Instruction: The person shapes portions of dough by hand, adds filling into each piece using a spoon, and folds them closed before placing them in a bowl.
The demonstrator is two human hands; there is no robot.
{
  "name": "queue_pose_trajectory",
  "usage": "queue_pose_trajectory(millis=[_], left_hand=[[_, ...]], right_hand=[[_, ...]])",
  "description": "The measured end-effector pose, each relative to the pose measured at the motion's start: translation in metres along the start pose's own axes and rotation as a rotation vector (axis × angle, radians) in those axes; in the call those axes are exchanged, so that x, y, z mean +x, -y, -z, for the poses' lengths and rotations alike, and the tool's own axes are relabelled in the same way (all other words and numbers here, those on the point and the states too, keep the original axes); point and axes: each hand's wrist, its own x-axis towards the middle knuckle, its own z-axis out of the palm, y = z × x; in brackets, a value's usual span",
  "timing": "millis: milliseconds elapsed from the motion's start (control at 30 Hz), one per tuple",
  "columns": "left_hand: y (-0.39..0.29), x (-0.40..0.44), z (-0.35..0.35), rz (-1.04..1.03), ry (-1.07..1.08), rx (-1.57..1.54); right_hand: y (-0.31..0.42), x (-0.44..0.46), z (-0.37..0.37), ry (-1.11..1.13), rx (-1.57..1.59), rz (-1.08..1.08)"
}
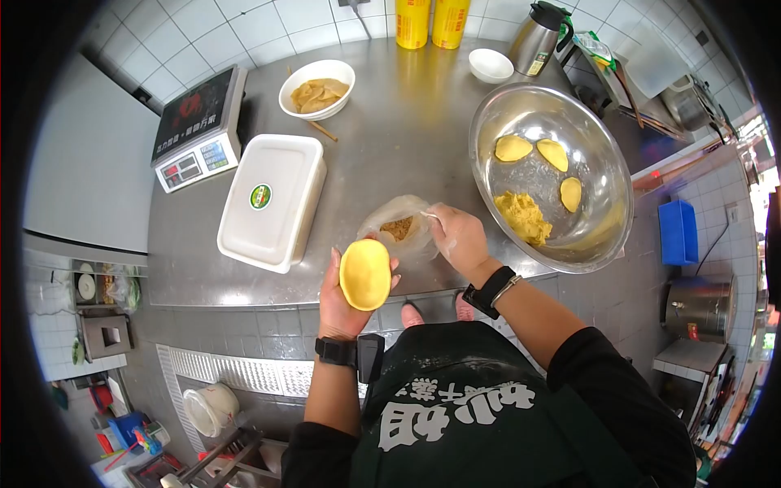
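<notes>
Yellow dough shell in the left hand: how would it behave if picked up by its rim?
The yellow dough shell would probably dent under a pinch, as it looks like soft dough. Its hollowed, open form may fold inward without the left hand cupping it below.

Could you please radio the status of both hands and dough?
Left hand cradling yellow dough shell. Right hand at plastic bag of brown crumbs. Nothing visibly in the way.

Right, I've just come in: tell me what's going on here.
A person's left hand cradles a hollowed yellow dough piece. Their right hand is closed at the edge of a plastic bag of brown crumbs; exactly what it grips is unclear. A metal bowl to the right holds three dough pieces and a rough lump.
</notes>
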Motion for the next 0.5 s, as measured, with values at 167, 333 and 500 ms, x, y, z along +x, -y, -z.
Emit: queue_pose_trajectory(millis=[167,333,500], left_hand=[[0.000,0.002,-0.002,-0.001,-0.015,-0.006],[0.000,0.005,-0.009,0.022,-0.050,0.025],[0.002,0.006,-0.007,0.029,-0.061,0.007]], right_hand=[[0.002,-0.010,-0.009,0.032,0.127,-0.333],[-0.001,-0.014,-0.025,0.135,0.612,-0.699],[-0.010,-0.015,-0.037,0.225,1.104,-1.041]])
